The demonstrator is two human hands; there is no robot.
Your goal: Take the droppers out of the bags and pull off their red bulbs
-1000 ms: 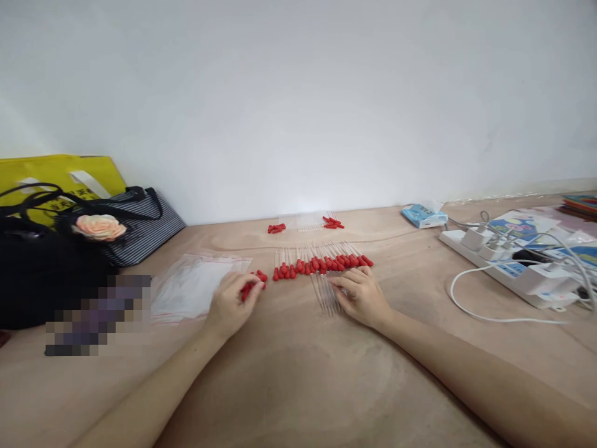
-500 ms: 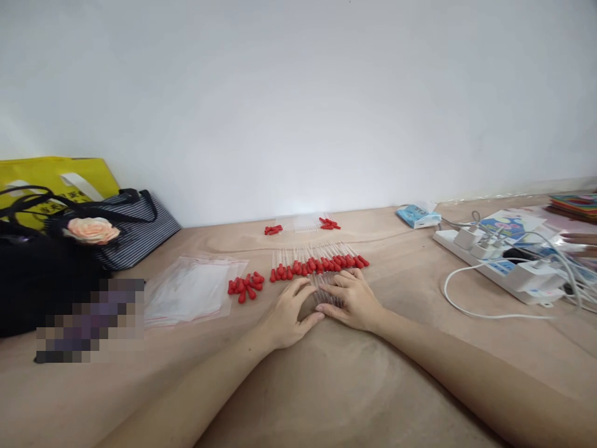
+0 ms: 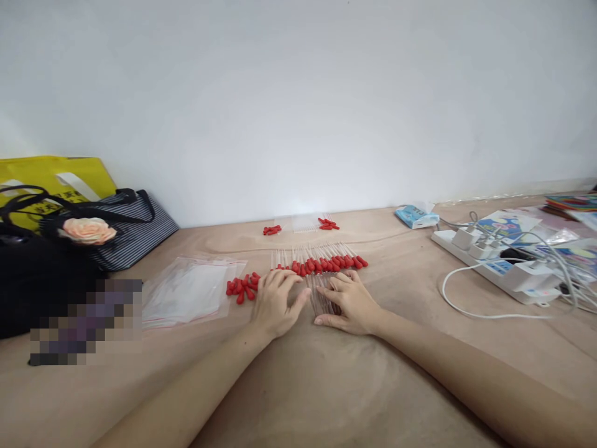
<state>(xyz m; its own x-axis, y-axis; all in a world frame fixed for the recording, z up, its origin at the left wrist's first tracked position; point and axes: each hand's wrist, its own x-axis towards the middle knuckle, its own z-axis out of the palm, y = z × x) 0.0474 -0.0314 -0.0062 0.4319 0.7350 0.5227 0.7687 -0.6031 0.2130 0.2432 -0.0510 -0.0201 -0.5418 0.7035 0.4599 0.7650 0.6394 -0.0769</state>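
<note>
A heap of thin clear tubes lies on the table between my hands. My right hand rests over their right side, fingers bent and thumb stretched out apart from them. My left hand is a little left of the tubes, empty, its thumb spread from its fingers. Just beyond both hands runs a row of droppers, red bulbs nearest me and clear stems pointing to the wall. Left of my left hand is a pile of loose red rubber bulbs, partly covered by that hand.
Clear zip bags lie at the left, near a striped bag and a yellow bag. Farther back are small groups of red bulbs and red-bulbed droppers. A tissue pack and a cabled power strip are at right.
My left hand has moved left, off the clear tubes, and now covers part of the bulb pile and the row's left end. My right hand stays over the tubes.
</note>
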